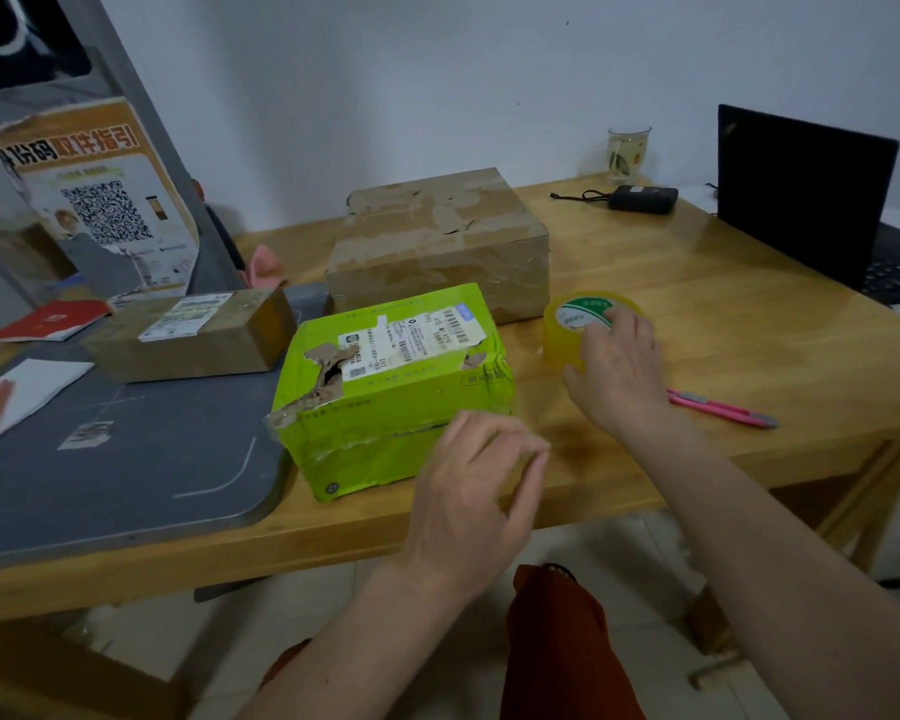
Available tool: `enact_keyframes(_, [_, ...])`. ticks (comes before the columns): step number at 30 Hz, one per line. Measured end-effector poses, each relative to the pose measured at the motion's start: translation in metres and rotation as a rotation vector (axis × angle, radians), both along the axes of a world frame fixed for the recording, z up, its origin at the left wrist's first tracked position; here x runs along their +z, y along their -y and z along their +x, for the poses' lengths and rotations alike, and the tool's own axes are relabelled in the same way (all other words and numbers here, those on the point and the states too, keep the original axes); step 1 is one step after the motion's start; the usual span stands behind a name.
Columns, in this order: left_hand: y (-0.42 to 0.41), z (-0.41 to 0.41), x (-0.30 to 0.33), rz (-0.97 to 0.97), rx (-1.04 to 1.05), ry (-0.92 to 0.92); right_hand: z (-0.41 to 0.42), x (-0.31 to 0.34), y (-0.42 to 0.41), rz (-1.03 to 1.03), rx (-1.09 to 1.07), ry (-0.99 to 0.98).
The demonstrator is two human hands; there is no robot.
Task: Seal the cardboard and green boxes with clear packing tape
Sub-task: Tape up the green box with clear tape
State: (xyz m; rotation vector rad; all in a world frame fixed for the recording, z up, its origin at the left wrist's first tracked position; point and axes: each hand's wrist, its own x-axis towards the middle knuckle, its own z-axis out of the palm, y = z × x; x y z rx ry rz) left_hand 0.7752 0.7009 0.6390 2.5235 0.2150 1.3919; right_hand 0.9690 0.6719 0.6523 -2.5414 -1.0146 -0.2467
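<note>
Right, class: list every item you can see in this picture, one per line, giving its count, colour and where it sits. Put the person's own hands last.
green box: 1, bright green, torn, table front centre
large cardboard box: 1, brown, behind the green box
small cardboard box: 1, brown, on the grey mat
tape roll: 1, clear yellowish, right of the green box
utility knife: 1, pink, table right
grey mat: 1, table left
laptop: 1, black, far right
glass: 1, clear, table back
power adapter: 1, black, beside the glass
red booklet: 1, far left
left hand: fingers curled, by the green box
right hand: grips the tape roll
</note>
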Motion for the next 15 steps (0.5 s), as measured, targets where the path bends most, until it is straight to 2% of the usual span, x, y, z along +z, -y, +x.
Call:
enact_keyframes(6, [0.008,0.01,-0.01,-0.149,-0.06,-0.199,0.005,-0.001,0.003,0.086,0.036,-0.059])
enact_keyframes(10, [0.017,0.034,-0.003,-0.366,0.016,-0.452,0.01,-0.002,0.005,0.188,0.063,-0.132])
enact_keyframes(15, [0.01,0.086,0.006,-0.516,0.122,-0.569,0.016,0.0,0.009,0.245,0.062,-0.224])
